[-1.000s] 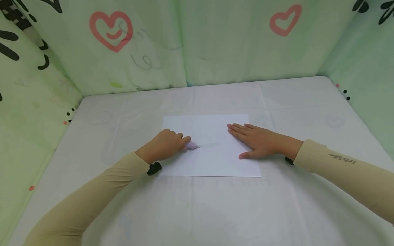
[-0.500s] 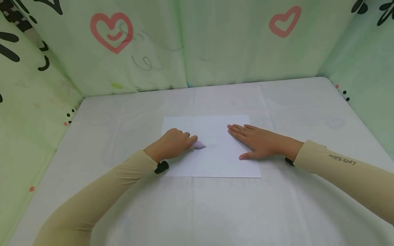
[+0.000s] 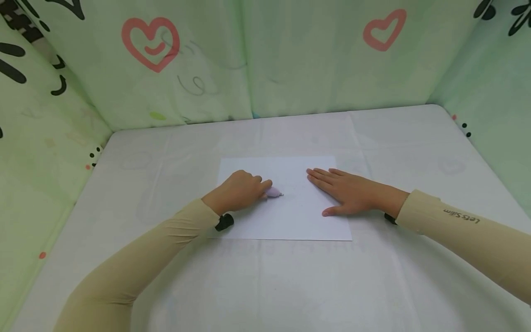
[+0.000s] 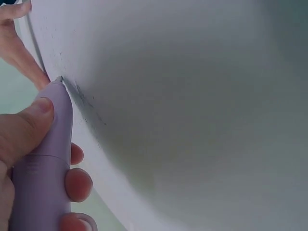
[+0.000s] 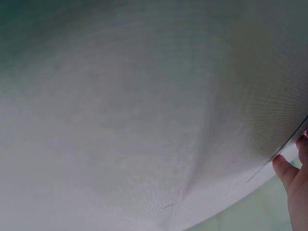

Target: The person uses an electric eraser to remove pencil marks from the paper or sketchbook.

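Note:
My left hand (image 3: 241,190) grips a thick lilac electric eraser (image 3: 273,192), its narrow tip pointing right against the middle of a white sheet of paper (image 3: 286,226). In the left wrist view the thumb presses along the lilac barrel and the other fingers curl round it from the far side. Faint dark marks and specks (image 4: 82,94) lie on the paper near the tip. My right hand (image 3: 344,189) rests flat on the right part of the sheet, fingers straight and thumb spread. The right wrist view catches only some of its fingers at the lower right edge.
The sheet lies on a table with a white cloth (image 3: 257,286). Green curtains (image 3: 298,60) with printed hearts stand behind and at both sides. A black strap piece (image 3: 224,222) sits under the left wrist.
My left hand has slid to the right and slightly away across the paper, carrying the electric eraser with it. The right hand has stayed in place on the sheet.

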Demonstrator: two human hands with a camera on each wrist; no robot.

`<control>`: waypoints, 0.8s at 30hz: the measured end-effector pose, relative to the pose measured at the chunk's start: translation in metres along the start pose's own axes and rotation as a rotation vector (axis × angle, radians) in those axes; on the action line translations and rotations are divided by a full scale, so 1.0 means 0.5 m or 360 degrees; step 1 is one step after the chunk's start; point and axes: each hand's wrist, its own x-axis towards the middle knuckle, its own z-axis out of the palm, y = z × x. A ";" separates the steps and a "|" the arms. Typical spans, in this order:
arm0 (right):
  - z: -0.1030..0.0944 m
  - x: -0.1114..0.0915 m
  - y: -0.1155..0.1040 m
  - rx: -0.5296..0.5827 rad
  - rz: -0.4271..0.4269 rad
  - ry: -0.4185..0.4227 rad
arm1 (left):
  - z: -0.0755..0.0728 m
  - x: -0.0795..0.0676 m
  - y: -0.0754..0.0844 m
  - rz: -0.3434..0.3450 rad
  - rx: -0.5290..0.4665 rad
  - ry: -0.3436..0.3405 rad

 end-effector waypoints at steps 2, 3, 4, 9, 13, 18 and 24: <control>0.000 0.000 0.000 -0.0003 0.0005 -0.0003 | 0.000 0.003 0.002 0.0004 -0.0006 -0.0009; -0.001 -0.001 0.000 -0.0005 0.0007 -0.0004 | -0.001 0.005 0.003 0.0007 -0.0006 -0.0010; -0.001 -0.001 0.000 -0.0007 0.0009 -0.0006 | -0.002 0.006 0.004 0.0009 -0.0001 -0.0013; 0.000 -0.001 -0.001 -0.0004 0.0006 -0.0003 | -0.005 0.014 0.010 0.0016 -0.0003 -0.0021; 0.001 -0.002 -0.002 -0.0006 0.0002 -0.0001 | -0.005 0.019 0.014 0.0019 -0.0003 -0.0007; -0.001 -0.002 -0.002 -0.0009 -0.0001 0.0013 | -0.008 0.023 0.019 0.0032 -0.0015 -0.0017; 0.000 -0.001 -0.001 -0.0014 -0.0001 0.0012 | -0.013 0.024 0.022 0.0027 -0.0057 -0.0063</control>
